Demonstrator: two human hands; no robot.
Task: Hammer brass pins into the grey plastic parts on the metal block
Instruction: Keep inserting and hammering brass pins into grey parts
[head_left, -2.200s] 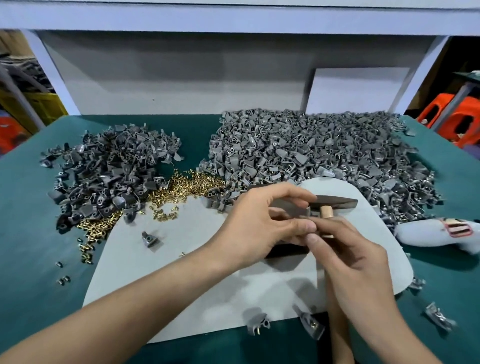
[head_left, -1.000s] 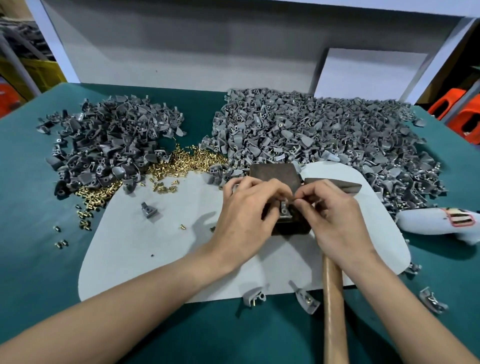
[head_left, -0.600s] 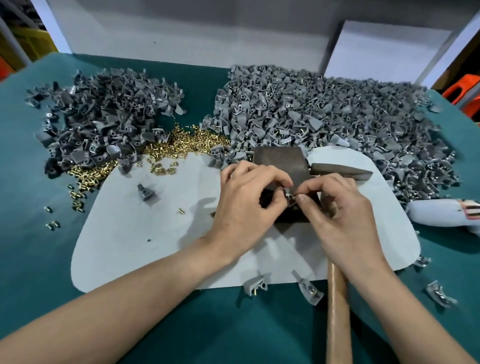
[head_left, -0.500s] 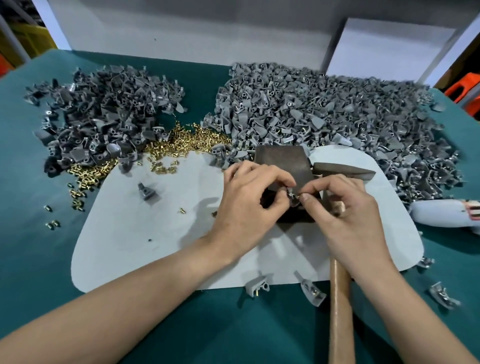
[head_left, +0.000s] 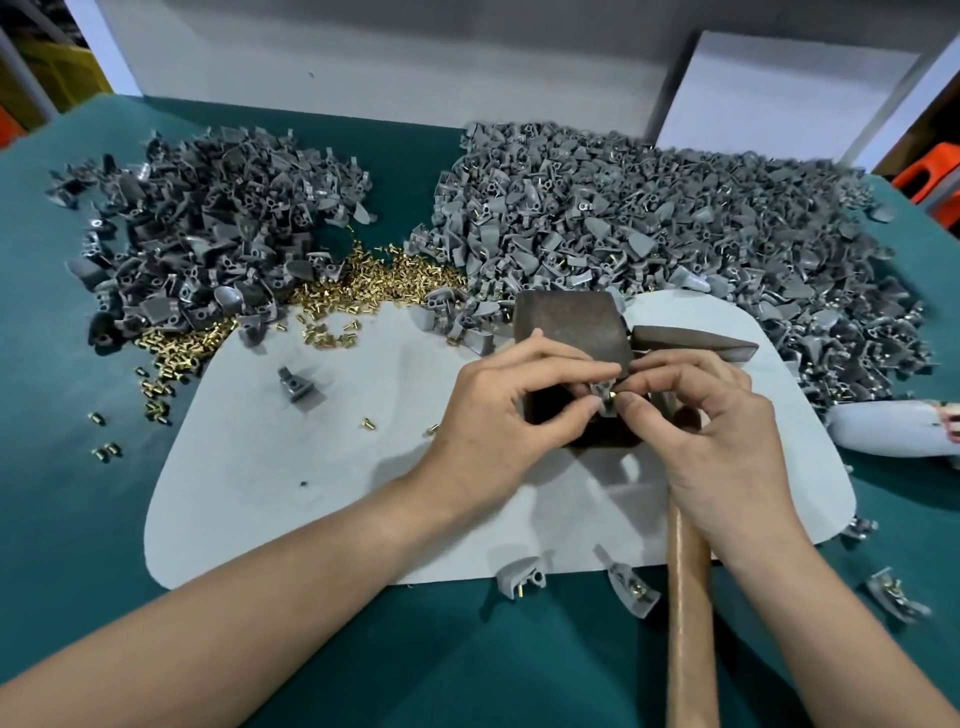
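A dark metal block (head_left: 569, 330) stands on a pale grey mat (head_left: 322, 467). On its near part sits a small grey plastic part (head_left: 602, 397), pinched by thumb and fingers of my left hand (head_left: 511, 415). My right hand (head_left: 711, 441) pinches a brass pin (head_left: 613, 396) against that part. A hammer with a wooden handle (head_left: 688, 597) lies under my right hand, its dark head (head_left: 691, 340) right of the block. Loose brass pins (head_left: 363, 286) are heaped at the mat's far left edge.
A large heap of grey parts (head_left: 649, 223) fills the far right, and a darker heap (head_left: 208, 228) the far left of the green table (head_left: 67, 493). Single parts (head_left: 519, 577) lie at the mat's near edge. A white bundle (head_left: 893, 428) lies at right.
The view has tilted down and closer. Both hands came down from the hammer head to the block and now hold the grey part and pin together there.
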